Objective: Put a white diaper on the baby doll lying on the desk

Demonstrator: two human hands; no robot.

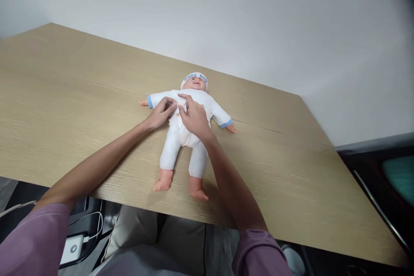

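Note:
A baby doll [199, 169] lies on its back on the table, head away from me. It wears a white suit with blue cuffs and a white cap lettered in blue. Around its hips, over the suit, is a white diaper [186, 138] with ruffled edges. My left hand [161, 113] is at the diaper's waist on the left, fingers curled and pinched at its upper edge. Over the belly rests my right hand [196, 117], thumb and index finger apart, touching the diaper's front. It covers much of the waistband, so the fastening there is hidden.
The wooden table [80, 90] meets a pale wall [226, 21] at the back. Below the near edge, a white device [71, 249] with a cable sits on a black chair or shelf. A dark object with a metal bar [378, 207] stands beyond the right edge.

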